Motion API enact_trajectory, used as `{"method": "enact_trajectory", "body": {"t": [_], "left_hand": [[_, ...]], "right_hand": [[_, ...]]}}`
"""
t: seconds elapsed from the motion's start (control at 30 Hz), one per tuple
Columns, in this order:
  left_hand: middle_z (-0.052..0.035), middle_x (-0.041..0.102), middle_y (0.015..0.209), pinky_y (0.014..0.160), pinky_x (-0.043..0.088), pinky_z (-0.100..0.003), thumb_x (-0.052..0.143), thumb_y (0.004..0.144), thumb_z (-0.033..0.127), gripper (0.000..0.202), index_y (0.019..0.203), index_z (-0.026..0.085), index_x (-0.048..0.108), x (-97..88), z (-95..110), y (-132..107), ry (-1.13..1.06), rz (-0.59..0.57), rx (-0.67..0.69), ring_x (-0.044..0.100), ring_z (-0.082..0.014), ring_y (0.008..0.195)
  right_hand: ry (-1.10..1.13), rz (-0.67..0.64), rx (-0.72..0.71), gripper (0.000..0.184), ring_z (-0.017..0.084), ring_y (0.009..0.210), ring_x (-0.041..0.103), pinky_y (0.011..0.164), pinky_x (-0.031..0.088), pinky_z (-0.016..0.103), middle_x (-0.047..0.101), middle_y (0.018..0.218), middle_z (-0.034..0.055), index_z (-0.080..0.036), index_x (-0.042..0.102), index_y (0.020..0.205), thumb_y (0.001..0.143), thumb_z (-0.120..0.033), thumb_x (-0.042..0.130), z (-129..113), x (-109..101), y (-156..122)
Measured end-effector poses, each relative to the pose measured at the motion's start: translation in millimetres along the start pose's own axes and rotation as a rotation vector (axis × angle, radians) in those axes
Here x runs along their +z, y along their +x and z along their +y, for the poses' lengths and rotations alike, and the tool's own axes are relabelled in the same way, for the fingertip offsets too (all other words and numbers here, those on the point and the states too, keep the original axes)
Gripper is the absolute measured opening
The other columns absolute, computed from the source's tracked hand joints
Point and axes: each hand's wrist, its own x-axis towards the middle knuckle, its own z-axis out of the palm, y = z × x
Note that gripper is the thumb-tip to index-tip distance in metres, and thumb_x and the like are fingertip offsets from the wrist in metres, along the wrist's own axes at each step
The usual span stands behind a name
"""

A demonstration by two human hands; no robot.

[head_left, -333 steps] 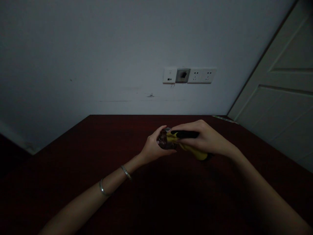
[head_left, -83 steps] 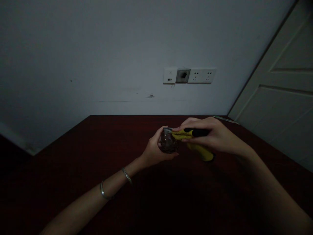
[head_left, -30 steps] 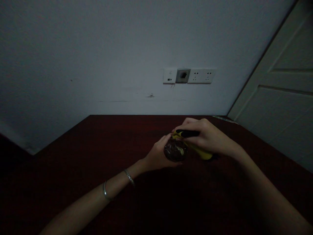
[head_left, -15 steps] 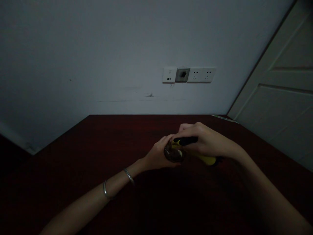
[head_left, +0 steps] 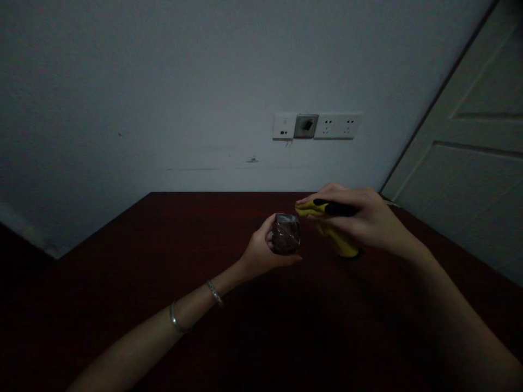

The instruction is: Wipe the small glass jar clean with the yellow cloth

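Observation:
My left hand (head_left: 261,250), with two silver bangles on its forearm, is wrapped round a small shiny see-through glass (head_left: 286,234). The glass looks dark against the red-brown table, and light glints on its surface. To its right, my right hand (head_left: 355,215) pinches a yellow cloth with black parts (head_left: 341,239). One folded bit of the cloth sticks out past the fingertips, and the rest hangs below the hand. A narrow gap separates the cloth from the glass. Dim light hides the finer details of both.
The dark red-brown table (head_left: 196,218) meets a pale wall (head_left: 183,98) at its back edge. Sockets and a switch panel (head_left: 316,126) are set in the wall. A white panelled door (head_left: 478,163) stands along the right side.
My right hand has drawn the yellow cloth away from the glass, up and to the right. The glass has risen slightly and turned in my left hand.

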Motion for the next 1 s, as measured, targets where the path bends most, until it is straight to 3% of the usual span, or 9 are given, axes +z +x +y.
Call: {"method": "enact_trajectory", "body": {"t": [0.3, 0.57, 0.77, 1.0], "left_hand": [[-0.0116, 0.065, 0.107, 0.081, 0.057, -0.04, 0.087, 0.048, 0.023, 0.079, 0.116, 0.015, 0.048, 2.3, 17.0, 2.4, -0.059, 0.019, -0.019, 0.065, -0.0267, 0.098], [-0.0126, 0.065, 0.112, 0.085, 0.057, -0.042, 0.086, 0.05, 0.024, 0.075, 0.115, 0.015, 0.049, 1.3, 11.4, 5.0, -0.101, 0.086, 0.039, 0.065, -0.0277, 0.1], [-0.0111, 0.067, 0.107, 0.082, 0.058, -0.041, 0.085, 0.052, 0.028, 0.073, 0.115, 0.015, 0.049, -1.9, 7.1, 5.0, -0.007, 0.091, 0.033, 0.067, -0.0269, 0.095], [-0.016, 0.062, 0.119, 0.089, 0.055, -0.043, 0.086, 0.05, 0.024, 0.09, 0.127, 0.014, 0.041, -2.5, -1.1, 1.0, 0.067, 0.059, 0.103, 0.063, -0.0292, 0.107]], "right_hand": [[-0.014, -0.025, -0.025, 0.028, 0.02, 0.087, 0.063, 0.077, 0.05, 0.034, 0.068, 0.097, 0.0079, -0.021, 0.07, 0.109, 0.083, -0.021, 0.063, 5.4, 10.0, 1.3], [0.079, -0.063, -0.086, 0.028, 0.017, 0.08, 0.062, 0.072, 0.049, 0.03, 0.067, 0.091, 0.006, -0.022, 0.071, 0.109, 0.082, -0.018, 0.064, -0.2, 11.8, 3.3], [0.172, -0.238, -0.078, 0.025, 0.015, 0.082, 0.064, 0.073, 0.051, 0.026, 0.068, 0.094, 0.0055, -0.022, 0.073, 0.105, 0.081, -0.018, 0.066, -6.4, 12.8, 4.8], [0.126, -0.001, -0.034, 0.028, 0.021, 0.096, 0.064, 0.086, 0.049, 0.036, 0.07, 0.105, 0.0079, -0.021, 0.07, 0.109, 0.081, -0.021, 0.067, 5.2, 16.2, 2.9]]}}
